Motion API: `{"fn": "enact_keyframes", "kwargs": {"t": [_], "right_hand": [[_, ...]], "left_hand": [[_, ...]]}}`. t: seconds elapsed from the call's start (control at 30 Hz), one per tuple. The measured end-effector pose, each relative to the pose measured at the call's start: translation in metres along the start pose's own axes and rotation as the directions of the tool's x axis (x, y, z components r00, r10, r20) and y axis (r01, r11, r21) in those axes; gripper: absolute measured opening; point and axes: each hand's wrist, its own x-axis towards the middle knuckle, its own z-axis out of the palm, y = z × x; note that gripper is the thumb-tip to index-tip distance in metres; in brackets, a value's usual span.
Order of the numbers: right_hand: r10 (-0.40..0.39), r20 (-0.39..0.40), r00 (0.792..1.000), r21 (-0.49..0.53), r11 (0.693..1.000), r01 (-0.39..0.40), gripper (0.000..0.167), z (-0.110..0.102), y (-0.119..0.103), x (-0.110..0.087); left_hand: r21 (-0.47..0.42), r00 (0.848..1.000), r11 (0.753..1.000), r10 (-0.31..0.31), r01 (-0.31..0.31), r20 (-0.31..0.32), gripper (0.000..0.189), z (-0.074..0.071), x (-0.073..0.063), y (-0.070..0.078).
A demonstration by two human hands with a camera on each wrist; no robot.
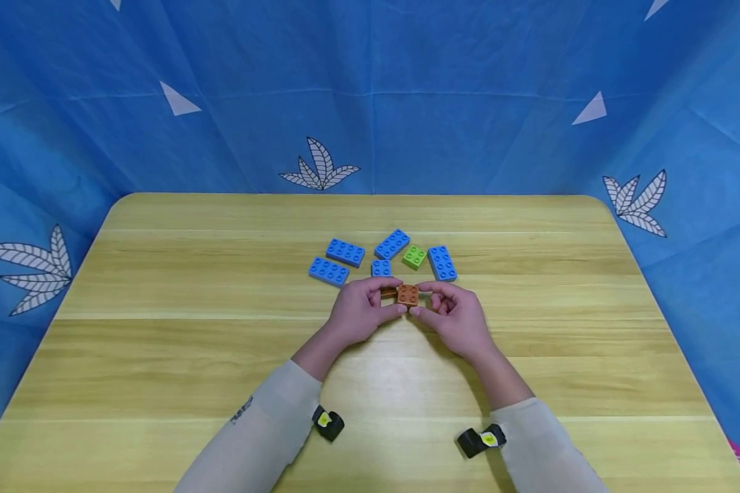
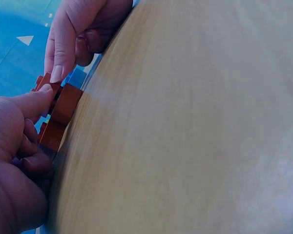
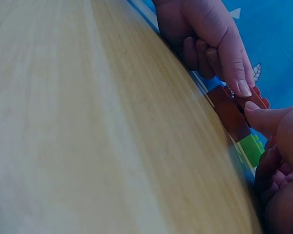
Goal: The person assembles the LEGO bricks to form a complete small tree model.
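Observation:
A square brown toy brick with studs on top sits between the two hands in the head view. My left hand pinches its left side with thumb and index finger. From the other side, my right hand pinches the same brick at its right edge. Beneath it are more brown bricks, a lower brown brick and another brown brick showing in the left wrist view. In the right wrist view the upper brown brick lies tilted above a lower brown brick; whether they are fully joined I cannot tell.
Beyond the hands lie several blue bricks, among them a long blue brick, a small blue brick and another long blue brick. A green brick lies among them. The wooden table meets a blue curtain behind.

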Motion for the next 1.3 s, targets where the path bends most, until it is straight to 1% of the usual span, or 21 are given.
{"fn": "enact_keyframes", "kwargs": {"t": [0.27, 0.63, 0.9, 1.1, 1.3], "right_hand": [[-0.013, -0.001, 1.0, 0.006, 1.0, 0.013, 0.029, 0.0001, 0.0017, 0.0004], [0.011, 0.01, 1.0, -0.013, 1.0, -0.011, 0.028, 0.0001, 0.002, 0.0008], [0.031, 0.017, 0.999, -0.046, 0.998, -0.03, 0.028, 0.0014, -0.0009, 0.0012], [0.041, 0.021, 0.999, -0.07, 0.997, -0.04, 0.028, 0.0017, -0.0024, 0.0019], [0.032, 0.021, 0.999, -0.109, 0.994, -0.03, 0.027, 0.0004, -0.0019, 0.0021]], "left_hand": [[-0.002, 1.0, 1.0, 0.014, -0.014, -0.009, 0.036, 0.0008, 0.0011, -0.0012], [0.013, 1.0, 1.0, 0.009, -0.009, -0.004, 0.037, 0.0006, 0.0014, 0.001], [0.023, 1.0, 1.0, 0.014, -0.014, -0.006, 0.036, 0.0011, 0.0013, 0.0005], [0.05, 1.0, 0.999, 0.02, -0.02, -0.004, 0.036, 0.0016, 0.0021, 0.0005], [0.102, 1.0, 0.995, 0.02, -0.021, 0.012, 0.037, 0.0016, 0.0037, 0.0014]]}}
